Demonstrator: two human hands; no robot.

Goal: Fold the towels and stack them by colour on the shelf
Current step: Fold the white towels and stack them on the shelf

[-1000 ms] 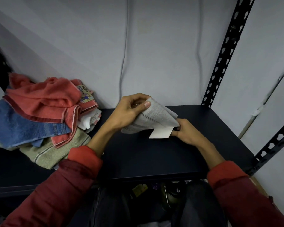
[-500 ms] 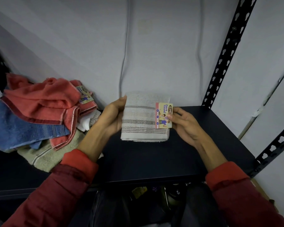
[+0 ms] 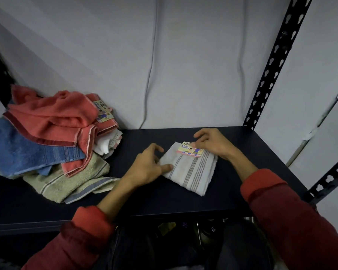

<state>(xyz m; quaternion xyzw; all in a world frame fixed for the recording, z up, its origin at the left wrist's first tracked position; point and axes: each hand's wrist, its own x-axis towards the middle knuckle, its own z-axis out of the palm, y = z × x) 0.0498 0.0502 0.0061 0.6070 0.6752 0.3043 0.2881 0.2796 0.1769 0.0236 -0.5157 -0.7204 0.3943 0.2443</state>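
Observation:
A folded white towel (image 3: pixel 191 170) with grey stripes lies flat on the dark shelf (image 3: pixel 164 199), right of centre. A colourful paper label (image 3: pixel 187 150) sits on its far edge. My left hand (image 3: pixel 144 168) lies at the towel's left edge, its thumb pressing on the cloth and its fingers loosely curled beside it. My right hand (image 3: pixel 213 143) hovers over the far right corner, fingertips touching the label. Unfolded towels are heaped at the left: red towels (image 3: pixel 53 114) on top, a blue towel (image 3: pixel 18 151) and a pale green towel (image 3: pixel 72 178) beneath.
A bit of white cloth (image 3: pixel 105 143) pokes out of the heap's right side. A perforated black upright (image 3: pixel 277 61) stands at the shelf's back right corner, and a grey wall with a cable (image 3: pixel 150 75) closes the back. Dark items show below the shelf's front edge.
The white towel was held up between both hands; it now lies flat on the shelf, turned at an angle. Both hands have come down with it and loosened.

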